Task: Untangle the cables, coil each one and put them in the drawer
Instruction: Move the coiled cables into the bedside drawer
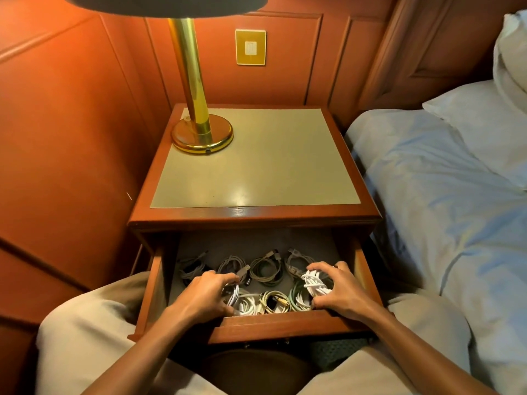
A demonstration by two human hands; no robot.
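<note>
The nightstand drawer (285,326) is pulled out toward me, and several coiled cables lie inside in two rows. My right hand (340,289) grips a coiled white cable (315,283) at the drawer's front right, fingers curled over it. My left hand (208,292) is at the front left with its fingers curled round another white coil (232,296). Beside it lie a further white coil (247,305), a beige coil (273,302) and a pale green coil (298,299). Grey and green coils (266,270) fill the back row.
A brass lamp (201,129) stands at the back left of the nightstand top (271,166). A bed with pale sheets and pillows (456,195) lies on the right. Red panelled wall on the left and behind. My knees flank the drawer.
</note>
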